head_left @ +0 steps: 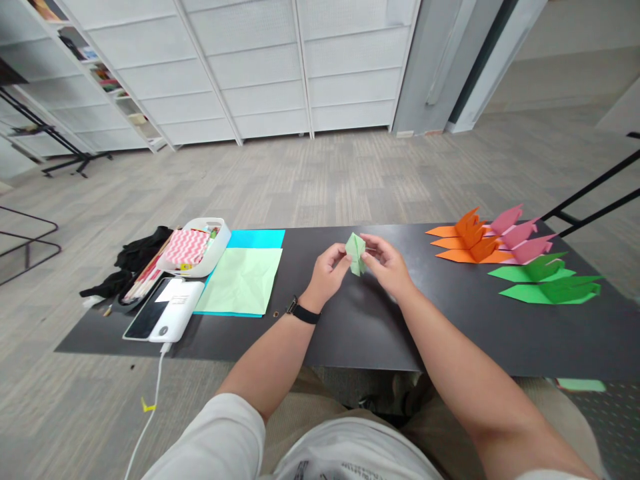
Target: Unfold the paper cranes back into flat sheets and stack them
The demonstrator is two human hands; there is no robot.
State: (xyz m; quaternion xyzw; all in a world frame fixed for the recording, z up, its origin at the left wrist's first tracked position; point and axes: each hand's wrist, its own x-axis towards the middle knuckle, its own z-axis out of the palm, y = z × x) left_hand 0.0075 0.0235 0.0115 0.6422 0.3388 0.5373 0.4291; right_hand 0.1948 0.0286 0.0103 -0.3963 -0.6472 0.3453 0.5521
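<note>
A small folded piece of light green paper [355,253] is held up above the middle of the dark table, its upper end pointed. My left hand [329,271] pinches its left edge between thumb and fingers. On the other side, my right hand [387,263] grips the right edge, thumb in front and fingers behind. Creases run down the paper's face. A black watch band is around my left wrist.
Light green sheets [245,280] lie over blue ones [257,238] on the left. Beyond them are a white basket [223,238], a phone with a white power bank [176,320] and black cloth [143,250]. Orange [470,240], pink [530,248] and green folded figures [555,291] stand at right.
</note>
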